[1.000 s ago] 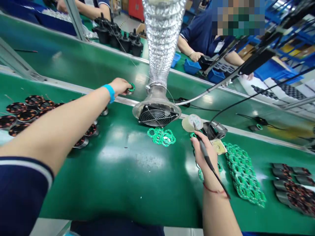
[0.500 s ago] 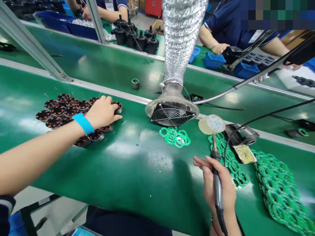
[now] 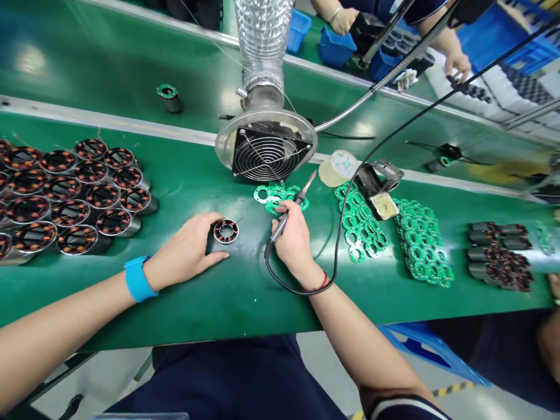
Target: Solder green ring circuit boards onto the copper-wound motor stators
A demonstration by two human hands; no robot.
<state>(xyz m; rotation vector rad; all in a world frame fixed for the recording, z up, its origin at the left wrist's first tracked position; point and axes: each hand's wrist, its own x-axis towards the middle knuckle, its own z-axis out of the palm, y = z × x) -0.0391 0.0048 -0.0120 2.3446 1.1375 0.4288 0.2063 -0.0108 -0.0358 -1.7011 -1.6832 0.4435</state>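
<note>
My left hand (image 3: 186,248) is around the left side of a single motor stator (image 3: 226,231), a round metal can with copper windings standing on the green bench. Its fingertips are at the stator's upper left edge, and the thumb lies stretched out below, apart from them. My right hand (image 3: 294,236) grips a soldering iron (image 3: 280,226) like a pen, its tip pointing up and to the right. The fingertips of that hand are over a small pile of green ring-shaped circuit boards (image 3: 273,205); whether they touch one I cannot tell.
Many stators (image 3: 70,213) stand grouped at the left. A fume extractor fan (image 3: 269,153) hangs behind the boards. To the right are a round translucent container (image 3: 338,168), a soldering iron stand (image 3: 378,181) and stacked green boards (image 3: 424,245). The iron's black cable (image 3: 338,245) loops past my right wrist.
My left hand has moved right from the stator group, and one stator now stands beside it. My right hand has carried the soldering iron left to the small board pile. The view has shifted.
</note>
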